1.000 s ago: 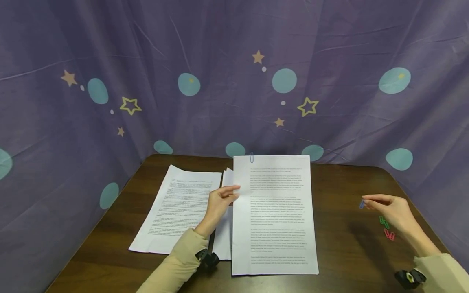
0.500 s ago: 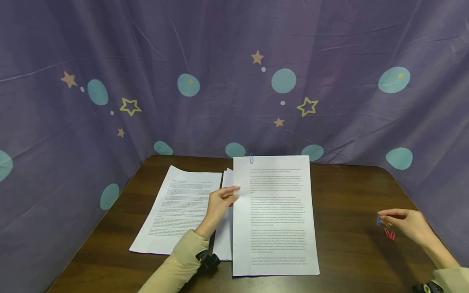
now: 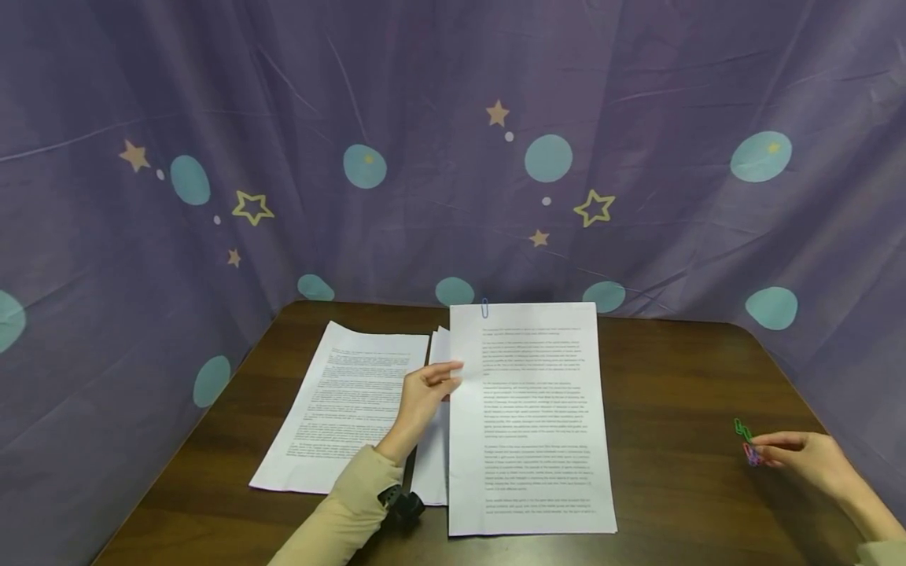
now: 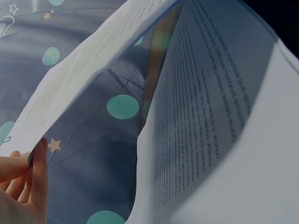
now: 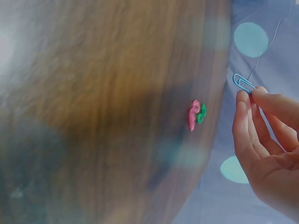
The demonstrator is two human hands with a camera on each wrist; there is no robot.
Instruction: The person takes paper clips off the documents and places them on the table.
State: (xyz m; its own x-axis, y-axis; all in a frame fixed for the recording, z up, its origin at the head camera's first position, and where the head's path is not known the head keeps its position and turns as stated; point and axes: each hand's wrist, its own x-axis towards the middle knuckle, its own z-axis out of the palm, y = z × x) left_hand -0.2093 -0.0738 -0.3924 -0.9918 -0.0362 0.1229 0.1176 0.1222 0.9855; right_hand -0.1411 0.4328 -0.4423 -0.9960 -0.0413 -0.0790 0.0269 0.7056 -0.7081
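My left hand point(image 3: 425, 393) pinches the left edge of a printed stack of paper point(image 3: 531, 424), holding it raised and facing me. A blue paper clip point(image 3: 484, 308) sits on the stack's top edge near the left corner. On the right, my right hand point(image 3: 814, 464) pinches another blue paper clip point(image 5: 243, 83) between thumb and fingertips. In the head view this clip overlaps the red paper clips point(image 3: 747, 454) lying on the table. Green paper clips point(image 3: 742, 429) lie just behind them. The right wrist view shows the held clip apart from the pink-red clips point(image 5: 193, 115) and green clips point(image 5: 202, 114).
More printed sheets point(image 3: 354, 409) lie on the left of the brown wooden table point(image 3: 672, 393), and further white pages point(image 3: 432, 464) show partly behind the raised stack. A purple curtain point(image 3: 425, 236) with stars and dots hangs behind the table's far edge.
My right hand has moved right and toward me with the blue paper clip, from left of the green clips to over the red ones. The left hand and its stack stay nearly still.
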